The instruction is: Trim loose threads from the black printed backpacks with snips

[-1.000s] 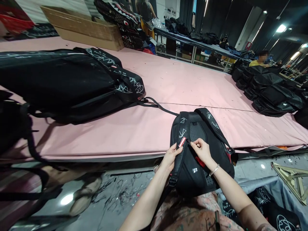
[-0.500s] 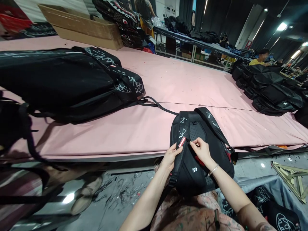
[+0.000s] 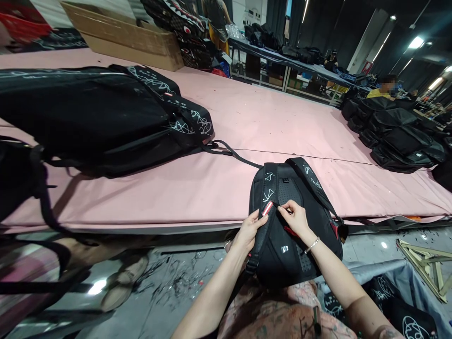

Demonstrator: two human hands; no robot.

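A black backpack (image 3: 310, 226) rests against the table's front edge, its padded back and straps facing up. White scribbled lines decorate both straps. My left hand (image 3: 250, 230) is closed on the left shoulder strap (image 3: 269, 181), its thumb just below a red-and-white label (image 3: 267, 208). Beside that label, my right hand (image 3: 294, 217) pinches at the strap's inner edge; a small dark piece shows at the fingertips, too small to name. A bracelet (image 3: 312, 245) circles my right wrist.
Black backpacks (image 3: 99, 122) lie on the pink-covered table (image 3: 233, 188) at left, more (image 3: 399, 134) at right. A cardboard box (image 3: 130, 42) stands behind. Below right, a grey-lined container (image 3: 399, 268) holds black pieces with white lines. People are in the background.
The view has shifted slightly. Both hands keep nearly the same places on the strap, and the backpack stays put.
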